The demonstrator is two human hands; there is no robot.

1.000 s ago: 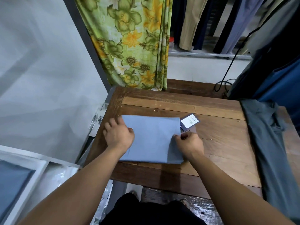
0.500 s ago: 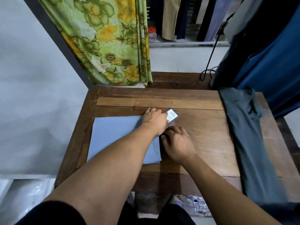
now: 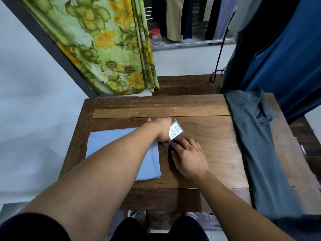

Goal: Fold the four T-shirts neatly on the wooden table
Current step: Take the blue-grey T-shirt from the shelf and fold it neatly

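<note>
Two bare forearms reach in from the near edge over a wooden tabletop (image 3: pixel 208 136). A folded light blue T-shirt (image 3: pixel 112 143) lies flat as a neat rectangle on the left half of the tabletop, near the front. The left forearm crosses over it diagonally. The left hand (image 3: pixel 162 129) sits at the shirt's far right corner with its back to the camera, so it is unclear whether its fingers are gripping or only pressing. A small white printed tag (image 3: pixel 175 130) on a dark card stands curled against that hand. The right hand (image 3: pixel 190 158) lies low on the bare wood just right of the shirt, its fingers stretched out, the tips touching the tag's lower end. The hands are close together. Along the right side of the tabletop a grey-green T-shirt (image 3: pixel 260 145) lies unfolded in a long strip, running off the near edge. Beyond the tabletop hang a green and yellow floral curtain (image 3: pixel 107 46) on the left and a deep blue garment (image 3: pixel 281 66) on the right, with a black cable (image 3: pixel 219 54) between them. Farthest back, more clothes (image 3: pixel 175 18) hang in a row above a red-lidded jar (image 3: pixel 156 37).
</note>
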